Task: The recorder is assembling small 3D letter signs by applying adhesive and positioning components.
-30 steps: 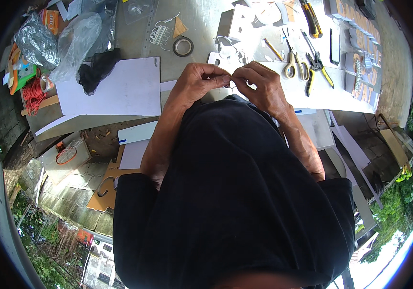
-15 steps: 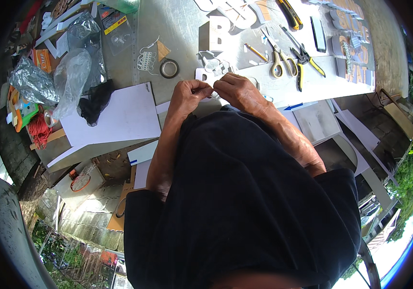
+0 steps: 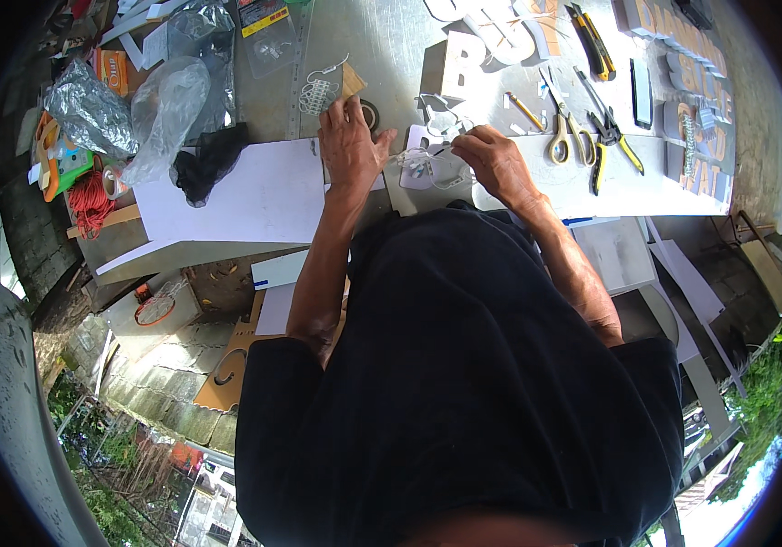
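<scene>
My left hand (image 3: 352,150) lies over the table with its fingers spread, touching or just above a roll of black tape (image 3: 372,116), which it partly covers. Fingertips of my right hand (image 3: 498,166) are pinched on a thin white wire (image 3: 453,182), part of a loop with small white modules. Below that wire is a small white cut-out letter (image 3: 418,141), partly hidden by wires and modules. A string of white modules (image 3: 316,95) rests beyond my left hand, beside a tan triangular piece (image 3: 352,80).
Scissors (image 3: 566,128), yellow-handled pliers (image 3: 610,137), a pencil (image 3: 526,111), a cutter knife (image 3: 593,41) and a phone (image 3: 642,91) lie at the right. Block letters (image 3: 457,68) stand beyond my hands. Plastic bags (image 3: 168,114) and a white sheet (image 3: 245,201) are at the left.
My hands have come apart. The left has opened and moved to the tape roll; the right stays pinched and has moved slightly right. The whole view has shifted.
</scene>
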{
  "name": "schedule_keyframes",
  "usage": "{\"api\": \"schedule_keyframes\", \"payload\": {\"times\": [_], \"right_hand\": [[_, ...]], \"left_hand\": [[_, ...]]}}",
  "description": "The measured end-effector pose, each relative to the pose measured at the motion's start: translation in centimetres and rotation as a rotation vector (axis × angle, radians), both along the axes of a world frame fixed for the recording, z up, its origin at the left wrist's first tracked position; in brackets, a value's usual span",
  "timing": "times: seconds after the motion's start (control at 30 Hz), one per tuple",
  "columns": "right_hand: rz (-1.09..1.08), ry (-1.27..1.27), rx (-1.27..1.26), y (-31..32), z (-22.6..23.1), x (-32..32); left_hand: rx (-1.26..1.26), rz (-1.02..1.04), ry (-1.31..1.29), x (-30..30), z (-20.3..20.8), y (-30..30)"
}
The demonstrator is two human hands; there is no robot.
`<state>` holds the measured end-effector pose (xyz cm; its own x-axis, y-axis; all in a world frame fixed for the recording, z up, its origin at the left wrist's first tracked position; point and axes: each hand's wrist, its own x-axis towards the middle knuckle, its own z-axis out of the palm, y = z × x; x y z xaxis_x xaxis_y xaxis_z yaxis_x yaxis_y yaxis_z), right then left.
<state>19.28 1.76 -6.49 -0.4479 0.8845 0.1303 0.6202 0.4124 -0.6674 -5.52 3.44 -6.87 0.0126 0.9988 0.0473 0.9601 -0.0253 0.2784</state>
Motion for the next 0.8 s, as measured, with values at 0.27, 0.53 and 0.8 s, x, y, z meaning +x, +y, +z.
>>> {"api": "schedule_keyframes", "payload": {"times": [0.27,0.53,0.8], "right_hand": [[-0.089,0.086,-0.098,0.6,1.5,0.9],[-0.274,0.234,-0.234,2.0,5.6,1.3],[-0.024,0.437,-0.702,2.9,8.0,-1.2]], "left_hand": [[-0.085,0.066,0.041,-0.8,-1.0,1.3],[-0.248,-0.004,-0.725,-1.6,3.6,0.0],[-0.229,-0.369,-1.295,0.1,6.4,-2.6]]}}
